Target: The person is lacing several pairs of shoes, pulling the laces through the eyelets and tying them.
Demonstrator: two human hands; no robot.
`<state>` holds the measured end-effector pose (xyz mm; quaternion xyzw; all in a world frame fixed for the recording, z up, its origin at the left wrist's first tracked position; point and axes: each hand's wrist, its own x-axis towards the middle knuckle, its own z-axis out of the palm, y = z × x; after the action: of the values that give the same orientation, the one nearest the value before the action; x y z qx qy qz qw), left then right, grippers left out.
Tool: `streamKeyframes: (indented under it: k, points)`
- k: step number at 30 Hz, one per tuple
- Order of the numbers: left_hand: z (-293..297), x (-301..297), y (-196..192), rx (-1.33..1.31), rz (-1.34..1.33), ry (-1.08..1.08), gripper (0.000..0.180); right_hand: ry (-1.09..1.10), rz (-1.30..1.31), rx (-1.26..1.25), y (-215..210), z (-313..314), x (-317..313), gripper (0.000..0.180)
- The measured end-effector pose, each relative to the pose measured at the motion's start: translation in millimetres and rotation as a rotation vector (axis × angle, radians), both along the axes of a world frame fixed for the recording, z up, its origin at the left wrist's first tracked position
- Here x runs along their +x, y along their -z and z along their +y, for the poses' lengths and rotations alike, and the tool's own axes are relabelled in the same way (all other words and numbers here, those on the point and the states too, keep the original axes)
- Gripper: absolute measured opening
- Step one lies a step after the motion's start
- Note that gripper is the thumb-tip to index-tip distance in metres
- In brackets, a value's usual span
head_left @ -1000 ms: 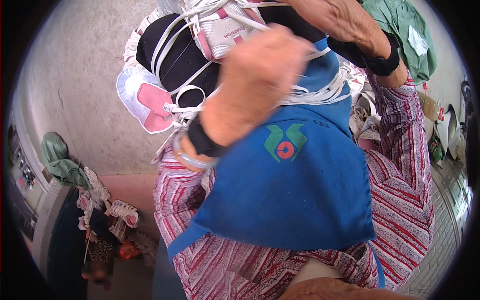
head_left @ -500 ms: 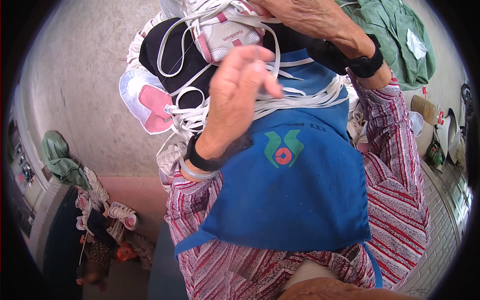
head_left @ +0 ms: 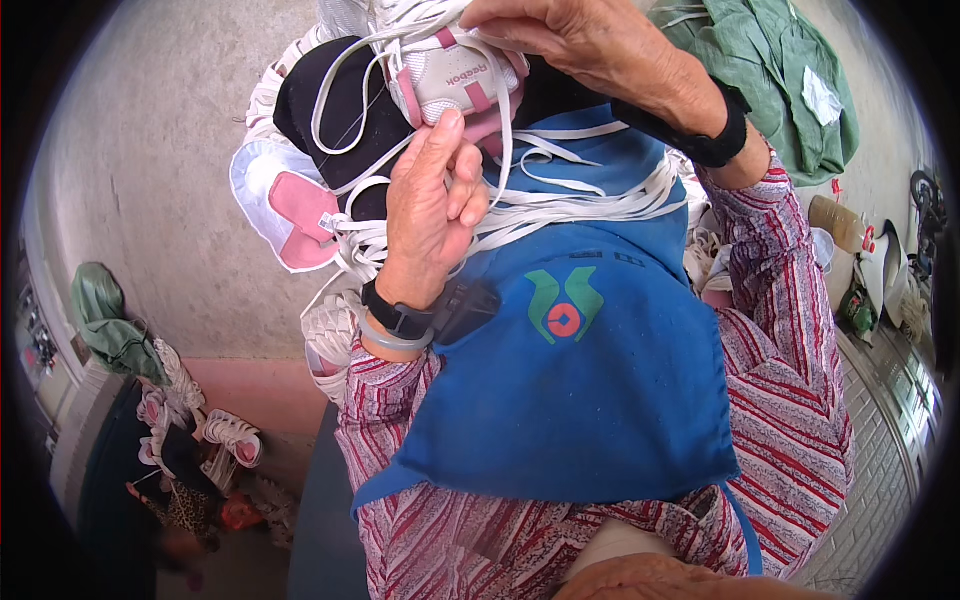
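A white and pink sneaker lies at the top of my lap, threaded with loose white laces. Over its upper side my right hand bends down, thumb and fingers pinched on a white shoelace. Just below the shoe is my left hand, its thumb stretched up by the shoe's edge and its other fingers loosely curled, apart from the thumb. One lace loops down from the shoe past those fingers. A bundle of loose white shoelaces lies across the blue apron on my lap.
A white and pink shoe tongue sticks out beside black cloth at left. More laced shoes sit beside my left forearm. A green sack lies at upper right, a bottle below it. Another person is at lower left.
My right hand has shifted left over the shoe and now pinches at its laces. My left hand has come down slightly to the left, its thumb now pointing up and its fingers curling.
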<state>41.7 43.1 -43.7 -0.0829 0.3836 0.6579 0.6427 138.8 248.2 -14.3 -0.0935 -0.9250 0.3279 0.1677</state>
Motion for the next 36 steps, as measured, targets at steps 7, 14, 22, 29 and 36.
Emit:
streamKeyframes:
  k: [7,14,22,29,36]
  points:
    - [24.4,17.3,8.2,0.069,-0.121,-0.107,0.025,0.057,0.045,0.189,2.7,-4.9,-7.2,0.014]
    - [16.4,17.8,4.4,0.037,0.109,-0.090,0.023,0.019,-0.105,0.134,1.8,-7.9,-12.4,0.014]
    - [19.3,14.0,9.3,0.069,0.040,-0.119,0.028,-0.139,-0.075,0.079,-3.0,2.0,-21.4,0.015]
    - [25.7,10.0,9.1,0.206,-0.143,-0.144,0.036,-0.045,-0.031,-0.145,-7.0,-3.8,-18.9,0.015]
    - [27.3,7.4,7.9,0.176,-0.159,-0.115,0.036,-0.042,0.017,-0.163,-4.3,-5.8,-21.9,0.013]
